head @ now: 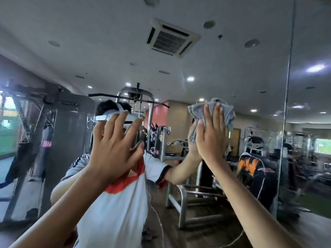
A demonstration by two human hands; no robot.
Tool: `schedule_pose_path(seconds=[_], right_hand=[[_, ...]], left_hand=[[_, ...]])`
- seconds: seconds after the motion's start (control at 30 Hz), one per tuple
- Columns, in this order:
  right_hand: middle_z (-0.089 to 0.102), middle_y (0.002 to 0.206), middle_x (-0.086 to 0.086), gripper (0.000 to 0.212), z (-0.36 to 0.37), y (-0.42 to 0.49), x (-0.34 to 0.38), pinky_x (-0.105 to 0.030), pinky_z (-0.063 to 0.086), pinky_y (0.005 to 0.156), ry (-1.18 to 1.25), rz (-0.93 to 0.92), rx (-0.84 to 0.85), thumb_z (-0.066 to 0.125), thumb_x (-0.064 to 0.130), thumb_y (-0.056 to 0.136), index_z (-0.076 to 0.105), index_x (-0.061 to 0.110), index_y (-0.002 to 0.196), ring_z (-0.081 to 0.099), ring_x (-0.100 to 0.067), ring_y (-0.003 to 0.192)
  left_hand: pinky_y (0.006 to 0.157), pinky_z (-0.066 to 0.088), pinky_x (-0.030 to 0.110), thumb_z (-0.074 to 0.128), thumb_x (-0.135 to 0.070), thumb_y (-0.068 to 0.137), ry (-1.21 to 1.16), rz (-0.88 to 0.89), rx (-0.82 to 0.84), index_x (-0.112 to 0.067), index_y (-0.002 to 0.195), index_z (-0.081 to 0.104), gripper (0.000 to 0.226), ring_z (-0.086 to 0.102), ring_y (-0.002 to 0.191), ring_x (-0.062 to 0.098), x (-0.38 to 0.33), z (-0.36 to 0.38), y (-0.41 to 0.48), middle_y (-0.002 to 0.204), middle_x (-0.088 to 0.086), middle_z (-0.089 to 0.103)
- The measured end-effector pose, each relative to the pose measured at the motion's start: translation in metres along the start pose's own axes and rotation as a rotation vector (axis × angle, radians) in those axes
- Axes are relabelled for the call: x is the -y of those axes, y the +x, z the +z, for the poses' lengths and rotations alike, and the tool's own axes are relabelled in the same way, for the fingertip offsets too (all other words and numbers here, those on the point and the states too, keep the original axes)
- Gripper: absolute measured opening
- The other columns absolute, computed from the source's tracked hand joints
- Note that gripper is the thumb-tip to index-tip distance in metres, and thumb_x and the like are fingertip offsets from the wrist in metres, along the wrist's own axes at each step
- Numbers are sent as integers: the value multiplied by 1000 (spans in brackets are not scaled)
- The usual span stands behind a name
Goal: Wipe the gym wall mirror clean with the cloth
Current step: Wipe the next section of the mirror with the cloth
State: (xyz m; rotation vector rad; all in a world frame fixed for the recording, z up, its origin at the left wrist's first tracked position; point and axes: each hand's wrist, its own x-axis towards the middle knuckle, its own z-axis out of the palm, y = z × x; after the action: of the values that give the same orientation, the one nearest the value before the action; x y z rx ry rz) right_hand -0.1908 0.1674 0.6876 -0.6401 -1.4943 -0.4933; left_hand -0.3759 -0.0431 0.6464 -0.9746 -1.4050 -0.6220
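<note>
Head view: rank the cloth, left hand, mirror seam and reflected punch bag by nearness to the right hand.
1. Grey cloth, pressed under the right hand.
2. Left hand on its left and mirror seam on its right: too close to call.
3. Reflected punch bag, far left.

**Flat mirror ahead, two raised hands before it**

The mirror [232, 68] closes off the whole far side as one flat wall. The right hand [213, 135] lies flat on the cloth [227, 113] against the glass, filling the spot right of centre. The left hand [114, 145], fingers spread, is raised to its left; whether it touches the glass cannot be told. Open glass shows between the two hands, above both, far out to the left, and right of the cloth up to the vertical seam [286, 104] where another pane begins. Both forearms rise from the near lower corners, crossing the lower glass.
</note>
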Motion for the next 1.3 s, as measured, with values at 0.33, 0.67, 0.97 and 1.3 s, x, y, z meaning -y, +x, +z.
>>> schedule_pose_path(seconds=[0.33,0.67,0.97,1.3], right_hand=[[19,166,1,58,-12,-41,-44,-44,40,101,-87,-747,69,32,35,102,22,32,158,22,-18,151],[21,163,-1,52,1,100,32,-45,30,116,10,-171,-51,23,40,103,26,26,153,18,-18,152],[21,165,-3,53,-10,62,-41,-53,30,117,-39,-489,37,15,41,108,28,23,156,15,-17,153],[-1,165,4,59,-5,178,46,-39,1,123,8,-210,18,4,48,100,8,30,156,-5,-13,152]], left_hand=[[98,30,53,43,-50,89,7,79,-64,-14,134,62,60,48,125,39,13,2,44,135,22,56],[93,30,52,38,-55,90,47,147,-56,-15,132,60,62,45,119,36,37,-9,112,130,21,54],[91,31,51,37,-57,88,68,156,-50,-12,133,59,67,50,117,39,47,-10,141,127,21,54],[89,31,48,38,-56,85,114,157,-102,-12,129,58,65,49,109,35,51,-15,195,119,17,52]])
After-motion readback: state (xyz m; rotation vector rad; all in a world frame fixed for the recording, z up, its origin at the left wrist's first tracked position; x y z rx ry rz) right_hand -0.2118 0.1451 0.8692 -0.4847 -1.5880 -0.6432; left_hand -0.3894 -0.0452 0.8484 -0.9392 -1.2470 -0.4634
